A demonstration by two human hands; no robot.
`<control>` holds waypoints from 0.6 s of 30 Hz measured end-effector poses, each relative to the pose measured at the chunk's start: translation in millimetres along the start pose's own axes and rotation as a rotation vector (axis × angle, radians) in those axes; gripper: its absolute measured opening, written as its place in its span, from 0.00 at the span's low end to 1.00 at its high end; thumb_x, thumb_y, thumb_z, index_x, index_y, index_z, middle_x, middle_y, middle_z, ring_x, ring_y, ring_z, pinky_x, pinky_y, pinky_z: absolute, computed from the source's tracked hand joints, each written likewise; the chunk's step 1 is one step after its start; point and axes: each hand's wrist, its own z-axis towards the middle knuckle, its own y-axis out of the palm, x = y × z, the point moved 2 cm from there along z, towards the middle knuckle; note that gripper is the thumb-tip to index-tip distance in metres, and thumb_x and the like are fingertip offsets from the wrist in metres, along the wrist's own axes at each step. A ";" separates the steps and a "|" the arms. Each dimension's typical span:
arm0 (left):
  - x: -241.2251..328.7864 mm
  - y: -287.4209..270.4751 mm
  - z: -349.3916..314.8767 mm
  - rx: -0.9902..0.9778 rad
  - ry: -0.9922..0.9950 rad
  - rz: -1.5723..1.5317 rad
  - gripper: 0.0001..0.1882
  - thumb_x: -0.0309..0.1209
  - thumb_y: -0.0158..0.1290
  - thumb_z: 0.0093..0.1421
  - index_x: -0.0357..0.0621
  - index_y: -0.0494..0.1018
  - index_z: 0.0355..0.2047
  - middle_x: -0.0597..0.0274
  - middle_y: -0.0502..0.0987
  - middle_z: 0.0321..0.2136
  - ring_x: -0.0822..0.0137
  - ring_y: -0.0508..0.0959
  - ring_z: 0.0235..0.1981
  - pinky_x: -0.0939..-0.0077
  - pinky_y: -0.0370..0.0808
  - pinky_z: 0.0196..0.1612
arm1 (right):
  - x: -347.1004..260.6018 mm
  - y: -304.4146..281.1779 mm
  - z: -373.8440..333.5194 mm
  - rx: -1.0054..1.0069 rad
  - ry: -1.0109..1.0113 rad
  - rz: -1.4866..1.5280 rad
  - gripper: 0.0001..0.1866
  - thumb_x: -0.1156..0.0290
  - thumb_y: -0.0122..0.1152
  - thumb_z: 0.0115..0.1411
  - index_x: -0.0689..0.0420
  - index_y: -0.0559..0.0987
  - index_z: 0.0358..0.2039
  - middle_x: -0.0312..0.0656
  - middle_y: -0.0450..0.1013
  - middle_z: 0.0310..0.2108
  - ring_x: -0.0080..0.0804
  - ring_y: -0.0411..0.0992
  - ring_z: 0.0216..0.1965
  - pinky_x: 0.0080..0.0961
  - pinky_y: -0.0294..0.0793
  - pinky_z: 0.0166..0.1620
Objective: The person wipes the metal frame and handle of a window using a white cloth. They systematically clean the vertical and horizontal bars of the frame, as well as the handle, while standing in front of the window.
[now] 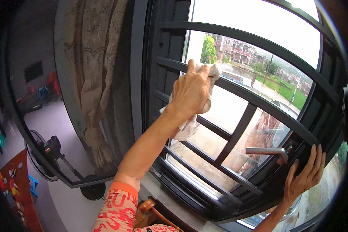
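Observation:
My left hand [190, 92] is closed around a crumpled whitish cloth [187, 130] at the dark barred window. The cloth bunches above the fingers and hangs below the wrist. It lies against a horizontal bar [255, 94] near the left side of the pane; whether it touches the glass I cannot tell. On the right, my right hand [306, 174] rests with fingers stretched out on the dark window frame [297, 137], holding nothing. A silver lever handle [265, 150] sticks out to the left just above that hand, apart from it.
A drawn patterned curtain [98, 77] hangs left of the window. Beyond an open dark-framed panel stand a black fan [52, 149] and a reddish table [21, 189] with small colourful items. Below me is a brown wooden chair [146, 207] by the sill. Outside are houses and grass.

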 end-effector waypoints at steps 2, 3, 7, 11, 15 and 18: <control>-19.6 -3.4 3.2 0.021 -0.006 0.024 0.17 0.35 0.47 0.64 0.41 0.71 0.50 0.42 0.69 0.40 0.41 0.79 0.29 0.54 0.79 0.33 | -1.2 2.8 -1.0 -0.015 0.005 -0.052 0.27 0.62 0.51 0.63 0.49 0.65 0.63 0.39 0.62 0.63 0.42 0.57 0.64 0.42 0.54 0.64; -28.2 -5.4 4.4 0.032 -0.009 0.035 0.17 0.35 0.47 0.64 0.41 0.71 0.50 0.43 0.69 0.41 0.41 0.79 0.30 0.53 0.79 0.33 | -4.4 1.5 0.2 -0.041 0.021 -0.084 0.27 0.61 0.50 0.64 0.49 0.65 0.63 0.39 0.62 0.63 0.43 0.57 0.64 0.43 0.54 0.64; -55.1 -6.9 9.7 0.021 -0.077 -0.012 0.16 0.35 0.45 0.66 0.41 0.70 0.51 0.45 0.69 0.41 0.41 0.78 0.36 0.54 0.77 0.39 | -6.4 4.5 0.8 -0.027 0.001 -0.088 0.27 0.58 0.48 0.64 0.48 0.65 0.63 0.39 0.61 0.64 0.43 0.55 0.65 0.43 0.52 0.65; -85.6 -5.2 12.4 0.126 -0.096 -0.079 0.18 0.35 0.42 0.68 0.37 0.67 0.52 0.44 0.69 0.42 0.42 0.76 0.41 0.55 0.75 0.44 | -4.7 6.6 -2.0 -0.021 -0.022 -0.139 0.28 0.53 0.46 0.64 0.46 0.65 0.63 0.39 0.61 0.64 0.43 0.55 0.66 0.45 0.50 0.66; -104.2 -4.9 15.9 0.176 -0.159 -0.026 0.19 0.37 0.40 0.69 0.36 0.66 0.53 0.41 0.68 0.43 0.42 0.77 0.39 0.55 0.76 0.42 | -6.6 5.6 -0.3 -0.009 -0.053 -0.135 0.28 0.53 0.45 0.64 0.45 0.64 0.64 0.39 0.60 0.64 0.43 0.54 0.66 0.45 0.49 0.66; -122.3 -1.5 17.4 0.207 -0.186 0.055 0.20 0.36 0.38 0.69 0.32 0.63 0.53 0.40 0.66 0.43 0.45 0.79 0.35 0.59 0.80 0.36 | -4.5 4.3 -0.6 -0.004 -0.064 -0.155 0.28 0.55 0.46 0.64 0.45 0.65 0.64 0.39 0.60 0.64 0.43 0.54 0.66 0.45 0.49 0.66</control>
